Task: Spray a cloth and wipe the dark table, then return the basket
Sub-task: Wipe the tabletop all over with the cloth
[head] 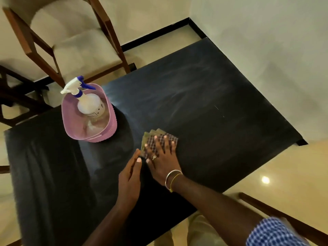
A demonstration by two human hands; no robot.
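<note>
Dark table (204,89) streaked, wipe midway. Right hand (162,157) flat, fingers spread, pressing checked cloth (159,139) at centre. Left hand (129,176) open, empty, alongside. Spray bottle (88,102) inside pink basket (108,128), 10 o'clock of cloth. Basket return pending.

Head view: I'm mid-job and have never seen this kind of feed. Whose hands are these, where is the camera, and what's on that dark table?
There is no machine: a person works bare-handed, and the one wide-angle camera sits on their head, looking down. The right hand lies flat, fingers spread, pressing a folded checked cloth onto the dark rectangular table. The left hand stands edge-on beside it, open, with no grip on anything. Further left on the table stands a pink plastic basket holding a white spray bottle with a blue nozzle. Wooden chairs with cream cushions stand beyond the table.
</note>
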